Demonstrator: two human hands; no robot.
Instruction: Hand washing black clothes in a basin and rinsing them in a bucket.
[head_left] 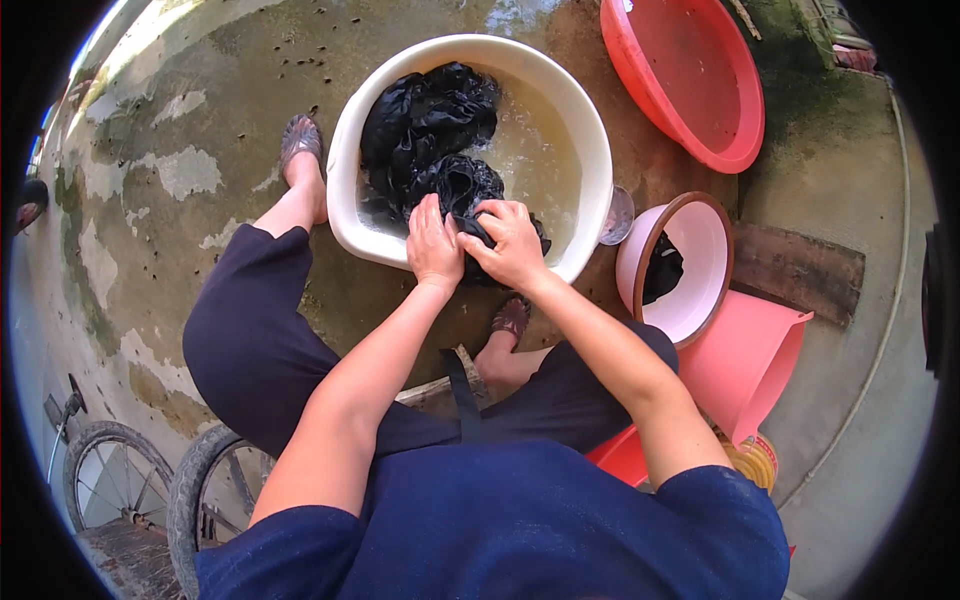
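Note:
A wide white basin (pixel 345 215) of cloudy water holds wet, bunched black cloth (pixel 430 120). At its near rim, both my hands are on the black cloth. My left hand (pixel 435 242) has its fingers pressed together along the cloth's left side. Close beside it, my right hand (pixel 508 245) has bent fingers gripping a fold, its thumb pointing toward the left hand. Part of the cloth is hidden under both palms, and one dark end shows right of my right hand. Most of the bunched cloth lies along the basin's left and middle.
A large red basin (pixel 740 100) leans at the far right. Nearer are a clear cup (pixel 618 215), a pink brown-rimmed bucket (pixel 640 235) with black cloth inside, a tipped pink bucket (pixel 745 350) and a wooden board (pixel 800 270). Bicycle wheels (pixel 185 500) stand at the lower left.

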